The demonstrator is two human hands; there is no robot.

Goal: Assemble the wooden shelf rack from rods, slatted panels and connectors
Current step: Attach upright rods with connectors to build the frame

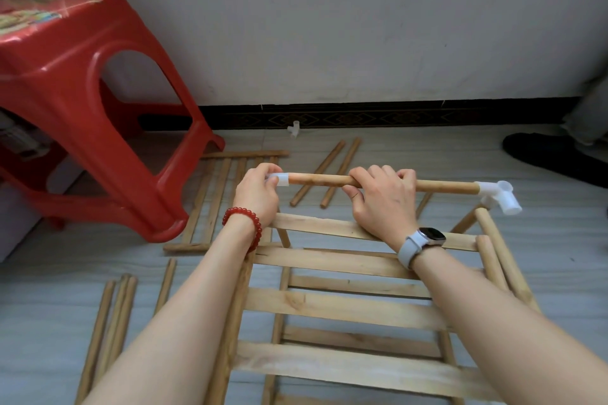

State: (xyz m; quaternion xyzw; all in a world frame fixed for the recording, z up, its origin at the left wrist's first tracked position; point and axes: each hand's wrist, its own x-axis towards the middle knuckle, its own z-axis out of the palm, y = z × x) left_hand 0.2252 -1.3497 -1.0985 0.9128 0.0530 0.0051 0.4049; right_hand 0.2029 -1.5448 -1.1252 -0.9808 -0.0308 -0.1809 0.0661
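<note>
A partly built wooden rack [345, 302] with slatted panels stands in front of me on the floor. Above its far edge I hold a wooden rod [441, 186] level. My right hand [383, 199] grips the rod near its middle. My left hand [260, 194] is closed around a white plastic connector [282, 179] fitted on the rod's left end. Another white connector [498, 197] caps the rod's right end, above an upright rod [493, 233] of the rack.
A red plastic stool [85, 102] stands at the left. A spare slatted panel [217, 194] lies beside it. Loose rods lie on the floor at far centre [329, 171] and near left [112, 322]. A loose white connector [293, 129] rests by the skirting. A dark shoe [552, 154] is at the right.
</note>
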